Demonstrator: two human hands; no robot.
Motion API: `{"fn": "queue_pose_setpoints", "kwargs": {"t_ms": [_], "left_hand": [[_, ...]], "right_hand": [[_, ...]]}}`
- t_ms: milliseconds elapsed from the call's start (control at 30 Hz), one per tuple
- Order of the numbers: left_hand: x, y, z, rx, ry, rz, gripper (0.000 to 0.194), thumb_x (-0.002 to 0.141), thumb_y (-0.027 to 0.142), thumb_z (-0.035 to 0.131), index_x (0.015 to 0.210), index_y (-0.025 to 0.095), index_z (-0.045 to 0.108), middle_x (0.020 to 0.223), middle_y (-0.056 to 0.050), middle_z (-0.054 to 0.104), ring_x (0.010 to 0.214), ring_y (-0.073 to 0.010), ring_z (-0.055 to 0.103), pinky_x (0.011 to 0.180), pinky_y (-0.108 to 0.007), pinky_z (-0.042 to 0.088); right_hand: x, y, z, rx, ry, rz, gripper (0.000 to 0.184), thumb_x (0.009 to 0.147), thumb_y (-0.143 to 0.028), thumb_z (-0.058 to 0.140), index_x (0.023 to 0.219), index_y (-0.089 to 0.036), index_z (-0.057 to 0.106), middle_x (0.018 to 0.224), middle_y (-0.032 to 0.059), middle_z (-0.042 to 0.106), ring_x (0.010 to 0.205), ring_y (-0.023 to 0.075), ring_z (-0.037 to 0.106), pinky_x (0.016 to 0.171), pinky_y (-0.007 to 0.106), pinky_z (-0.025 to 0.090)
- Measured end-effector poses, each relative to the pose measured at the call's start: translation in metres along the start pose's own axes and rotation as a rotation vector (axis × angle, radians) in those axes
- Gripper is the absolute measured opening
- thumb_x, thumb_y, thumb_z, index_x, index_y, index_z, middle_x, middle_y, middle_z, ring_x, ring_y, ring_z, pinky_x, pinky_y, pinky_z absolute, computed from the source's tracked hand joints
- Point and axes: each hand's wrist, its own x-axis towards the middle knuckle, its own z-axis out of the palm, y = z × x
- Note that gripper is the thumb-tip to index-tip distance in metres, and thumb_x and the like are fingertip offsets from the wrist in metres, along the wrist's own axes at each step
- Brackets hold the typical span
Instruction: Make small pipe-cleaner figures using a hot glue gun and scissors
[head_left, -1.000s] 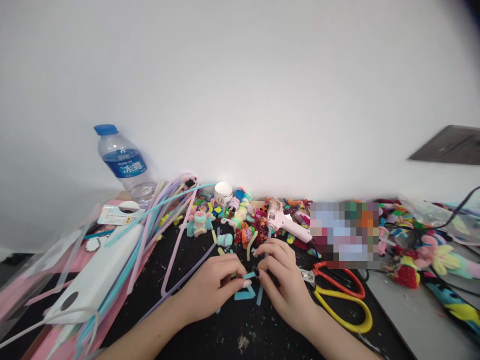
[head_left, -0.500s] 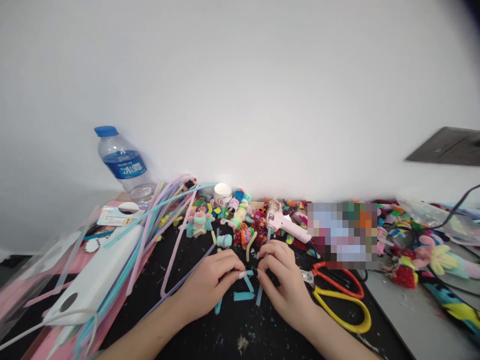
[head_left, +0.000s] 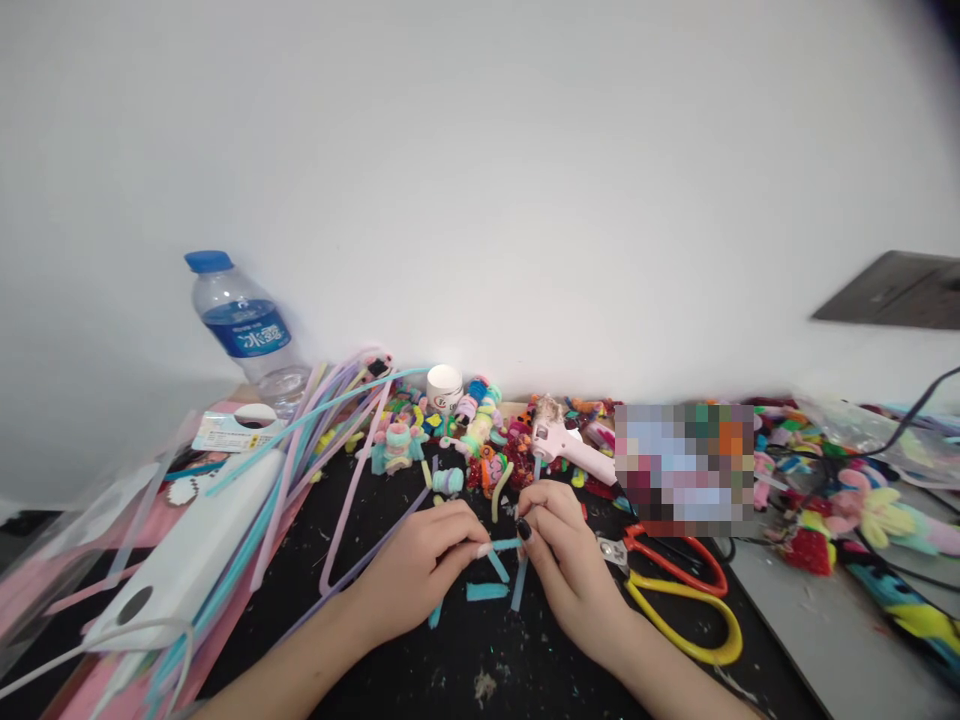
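Observation:
Over the black mat (head_left: 375, 670), my left hand (head_left: 424, 560) pinches one end of a short light-blue pipe cleaner (head_left: 505, 545) between thumb and fingertips. The fingers of my right hand (head_left: 574, 565) are closed at its other end, with the dark-nailed thumb against the index finger. A second blue piece (head_left: 498, 568) slants just below it. Another blue piece (head_left: 487, 592) lies flat nearer me. A translucent bluish strip (head_left: 518, 588) lies beside my right thumb. Scissors (head_left: 679, 600) with red and yellow handles rest to the right of my right hand.
A pink glue gun (head_left: 577, 453) lies behind my hands among several small pipe-cleaner figures (head_left: 397, 445). On the left are a bundle of long pipe cleaners (head_left: 300, 450), a white power bank-like box (head_left: 187, 560) and a water bottle (head_left: 244, 325). A white cup (head_left: 445, 388) stands near the wall.
My right thumb has moved up against the index finger, and more of the blue pipe cleaner shows between my hands. My left hand has hardly moved.

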Motion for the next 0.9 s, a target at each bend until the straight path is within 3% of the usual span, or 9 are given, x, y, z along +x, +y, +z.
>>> {"fn": "queue_pose_setpoints", "kwargs": {"t_ms": [200, 567, 900], "left_hand": [[-0.0006, 0.0001, 0.0000, 0.000, -0.010, 0.017, 0.017, 0.089, 0.015, 0.045, 0.080, 0.017, 0.060, 0.077, -0.001, 0.057, 0.074, -0.0116, 0.054, 0.069, -0.022, 0.040], [-0.0010, -0.0010, -0.0004, 0.015, 0.004, 0.015, 0.017, 0.088, 0.015, 0.045, 0.081, 0.018, 0.060, 0.078, -0.001, 0.058, 0.075, -0.0118, 0.054, 0.070, -0.023, 0.041], [-0.0023, -0.0015, -0.0004, 0.040, -0.057, 0.048, 0.020, 0.089, 0.015, 0.043, 0.085, 0.019, 0.062, 0.083, -0.001, 0.060, 0.077, -0.0118, 0.055, 0.072, -0.022, 0.042]], "right_hand": [[-0.0010, -0.0007, 0.0000, 0.110, -0.025, 0.055, 0.024, 0.092, -0.013, 0.033, 0.070, -0.019, 0.042, 0.095, 0.0035, 0.046, 0.092, 0.0181, 0.044, 0.081, 0.034, 0.037], [0.0003, 0.0013, -0.0009, 0.066, -0.010, 0.048, 0.017, 0.090, -0.013, 0.037, 0.074, -0.019, 0.040, 0.096, 0.0039, 0.046, 0.093, 0.0177, 0.043, 0.082, 0.034, 0.037], [-0.0011, 0.0010, -0.0006, 0.024, -0.003, -0.001, 0.016, 0.089, -0.011, 0.039, 0.076, -0.020, 0.042, 0.095, 0.0039, 0.048, 0.093, 0.0183, 0.044, 0.082, 0.034, 0.037]]}}
